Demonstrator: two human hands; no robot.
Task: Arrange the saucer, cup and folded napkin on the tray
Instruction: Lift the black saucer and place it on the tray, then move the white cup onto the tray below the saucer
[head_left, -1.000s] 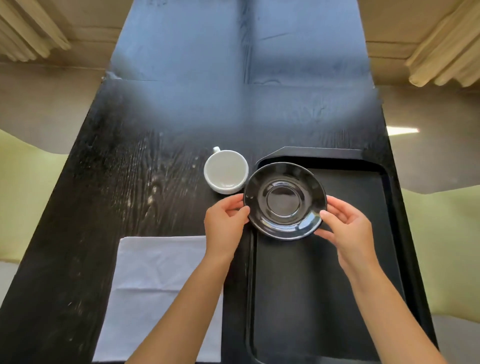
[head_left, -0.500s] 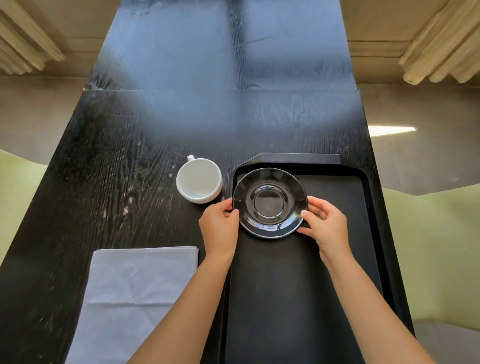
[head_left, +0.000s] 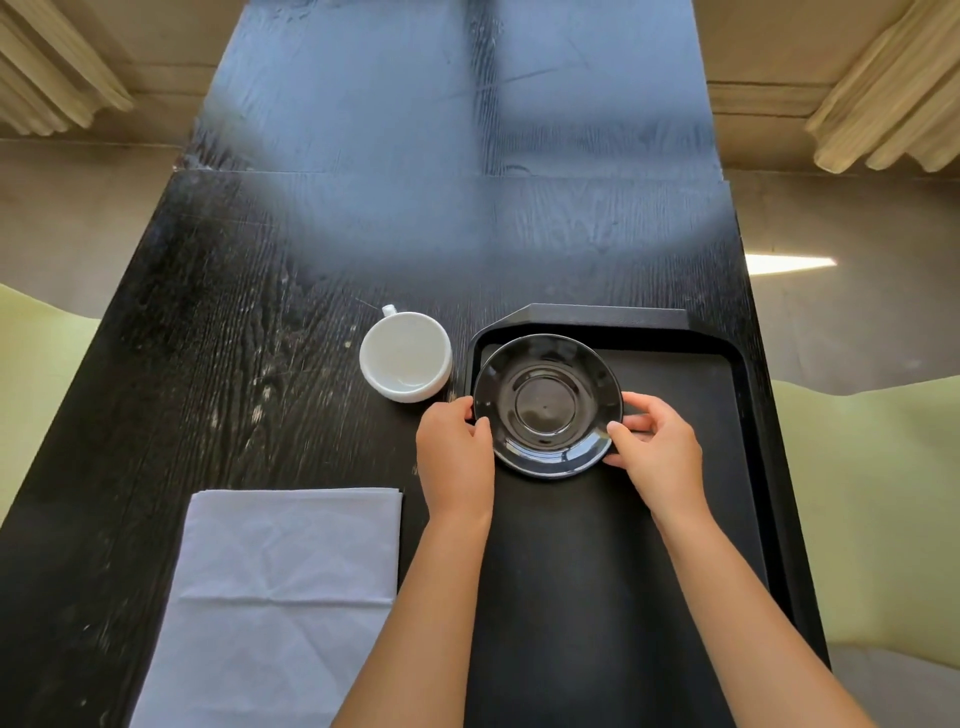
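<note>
A glossy black saucer (head_left: 546, 404) lies in the far left corner of the black tray (head_left: 717, 467). My left hand (head_left: 454, 457) grips the saucer's left rim and my right hand (head_left: 657, 452) grips its right rim. An empty white cup (head_left: 405, 356) stands on the table just left of the tray, handle pointing away. The folded white napkin (head_left: 283, 597) lies flat on the table at the near left, beside my left forearm.
The dark wooden table (head_left: 218, 338) runs away from me, with its edges close on both sides. Pale green seat cushions (head_left: 872, 493) flank it. Curtains (head_left: 893, 88) hang at the far corners.
The saucer has moved down and toward the tray's far left corner with both hands on its rim. The view has shifted, so cup and napkin appear further right.
</note>
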